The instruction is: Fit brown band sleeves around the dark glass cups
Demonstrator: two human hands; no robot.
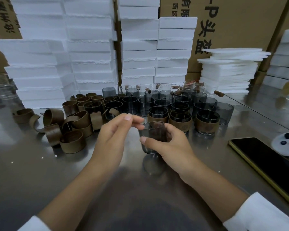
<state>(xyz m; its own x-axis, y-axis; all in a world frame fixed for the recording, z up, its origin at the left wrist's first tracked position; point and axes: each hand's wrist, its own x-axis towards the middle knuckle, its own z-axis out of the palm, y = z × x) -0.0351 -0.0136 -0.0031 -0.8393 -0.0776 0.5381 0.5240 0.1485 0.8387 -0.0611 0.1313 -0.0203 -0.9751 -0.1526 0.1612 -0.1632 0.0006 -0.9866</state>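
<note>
Our right hand (170,144) wraps thumb and curled fingers round the dark glass cup (148,148), while our left hand (113,132) hovers loosely curled, fingertips (139,121) beside its rim.

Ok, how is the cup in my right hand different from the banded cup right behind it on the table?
The held cup is bare glass; the banded cup wears a brown sleeve round its lower part. The held cup is gripped by the right hand; the banded cup stands untouched on the table. Both are dark, see-through glass.
</note>
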